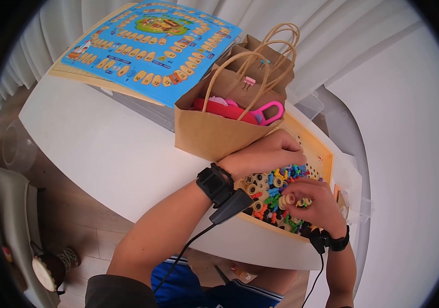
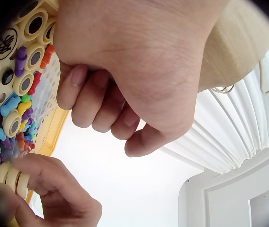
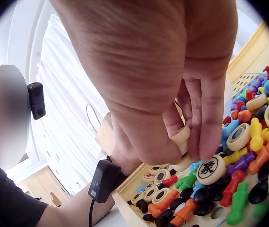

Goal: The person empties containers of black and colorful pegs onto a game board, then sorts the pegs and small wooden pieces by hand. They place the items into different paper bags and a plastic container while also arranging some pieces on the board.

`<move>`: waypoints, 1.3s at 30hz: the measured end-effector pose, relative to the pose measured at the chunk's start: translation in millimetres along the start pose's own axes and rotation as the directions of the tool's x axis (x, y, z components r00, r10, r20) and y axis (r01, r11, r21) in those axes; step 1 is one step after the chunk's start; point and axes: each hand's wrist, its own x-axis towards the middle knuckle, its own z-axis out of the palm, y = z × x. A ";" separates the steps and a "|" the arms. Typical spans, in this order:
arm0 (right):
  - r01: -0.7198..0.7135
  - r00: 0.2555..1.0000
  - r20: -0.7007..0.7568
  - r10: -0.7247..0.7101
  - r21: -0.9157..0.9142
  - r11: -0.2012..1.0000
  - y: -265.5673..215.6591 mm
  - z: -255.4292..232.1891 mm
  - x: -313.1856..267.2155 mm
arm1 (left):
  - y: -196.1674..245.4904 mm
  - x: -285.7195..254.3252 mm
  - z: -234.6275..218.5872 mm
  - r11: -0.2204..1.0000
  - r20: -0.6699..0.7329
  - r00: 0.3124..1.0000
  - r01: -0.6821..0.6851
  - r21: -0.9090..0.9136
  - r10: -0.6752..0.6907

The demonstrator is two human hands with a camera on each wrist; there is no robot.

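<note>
My right hand (image 1: 321,203) pinches a short stack of cream Chinese chess pieces (image 2: 12,179) between thumb and fingers, over the near right part of a wooden box (image 1: 324,154). Loose round chess pieces (image 3: 211,171), some with black characters, lie in that box among colourful pegs (image 3: 233,189) and black ones. My left hand (image 1: 265,152) hovers over the box's left side, beside a paper bag. Its fingers (image 2: 89,104) are curled in toward the palm; I cannot tell whether they hold anything, since the palm is hidden.
A brown paper bag (image 1: 204,131) with pink and red items stands left of the box, another bag (image 1: 281,66) behind it. A blue game board (image 1: 122,46) lies at the back left of the white table (image 1: 101,149). Clear plastic containers (image 1: 360,205) flank the box's right side.
</note>
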 end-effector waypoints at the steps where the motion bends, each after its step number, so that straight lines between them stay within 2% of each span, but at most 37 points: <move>1: 0.003 1.000 0.014 -0.003 -0.029 1.000 -1.0 -0.9 -0.7 | 1.9 -0.7 -0.3 1.000 0.003 1.000 0.015 0.006 -0.015; 2: 0.003 1.000 0.013 -0.002 -0.031 1.000 -2.6 -1.2 -1.5 | 3.0 -1.0 -0.6 1.000 0.004 1.000 0.029 0.011 -0.029; 4: -0.060 0.998 0.009 0.059 0.090 0.994 -5.9 -1.8 -3.8 | 0.8 -0.1 -1.1 0.999 0.008 0.999 0.031 0.011 -0.031; 11: -0.073 0.997 0.018 0.072 0.068 0.995 -0.4 -4.0 -7.5 | -3.0 0.9 -1.2 1.000 0.021 1.000 0.013 -0.004 -0.013; 14: -0.110 0.994 -0.004 0.111 0.112 0.988 1.9 -3.7 -9.7 | 2.4 -1.5 -0.8 0.999 0.009 0.999 0.046 0.003 -0.046; 16: -0.147 0.989 0.036 0.144 0.103 0.984 0.7 -5.7 -9.8 | -2.3 0.4 -0.1 1.000 0.013 1.000 0.023 -0.008 -0.023; 23: -0.083 0.997 0.001 0.083 0.058 0.995 4.0 -6.4 -10.2 | -0.4 0.0 0.3 1.000 0.007 1.000 0.016 -0.010 -0.016; 26: -0.009 1.000 -0.025 0.008 -0.042 0.999 6.8 -6.9 -8.3 | -0.7 0.0 -1.0 1.000 0.015 1.000 0.025 -0.002 -0.025; 32: -0.008 0.999 0.037 0.010 -0.069 0.998 6.2 -6.4 -8.2 | -3.3 1.0 0.1 1.000 0.011 1.000 -0.007 -0.007 0.007; 34: -0.088 0.994 0.059 0.087 0.009 0.996 5.7 -7.1 -9.6 | -3.1 0.8 -1.2 1.000 0.018 1.000 0.001 -0.004 -0.001; 39: -0.162 0.977 0.128 0.169 -0.065 0.985 2.2 -11.8 -8.4 | -1.9 0.0 -0.6 1.000 0.023 1.000 -0.001 -0.012 0.001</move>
